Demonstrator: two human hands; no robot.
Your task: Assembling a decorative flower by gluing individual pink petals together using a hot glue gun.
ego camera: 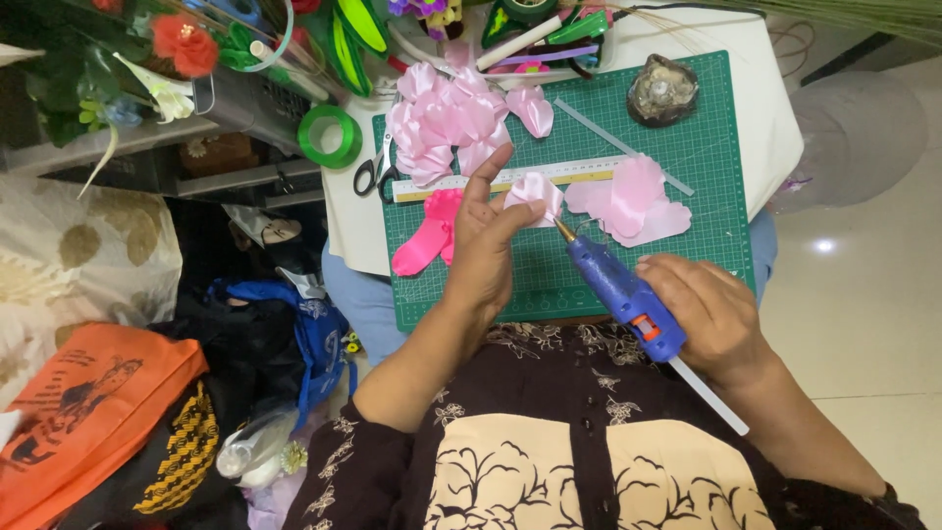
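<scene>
Left hand (486, 250), frame centre: thumb and fingers pinched on a small folded pink ribbon petal (535, 193), index finger sticking up. Petal sits just above the green cutting mat (706, 128), in front of the ruler (510, 177).

Right hand (711, 314), right of centre: closed around the grip of a blue glue gun (618, 290). Metal nozzle points up-left, tip touching or just short of the petal's lower edge; can't tell which. White glue stick (708, 396) pokes out the back of the gun toward lower right.

Hands are apart, each clamped on its own item, meeting at the petal.

On the mat: pile of finished pale pink petals (442, 123) upper left, loose light pink ribbon pieces (633, 201) right of the held petal, hot pink ribbon strips (432, 236) left of the left hand, a clear thin stick (623, 147) lying diagonally, a dark rough lump-like object (662, 90) at the upper right corner.

Off the mat's left edge: scissors (376, 169), green ribbon spool (330, 135). Mat rests on a white-covered table (775, 108).

Upper left of frame: artificial flowers (182, 44) and greenery. Lower left: orange bag (93, 412), blue bag (314, 339) on the floor. Bottom: dark patterned sleeves and cream floral garment (510, 471).
</scene>
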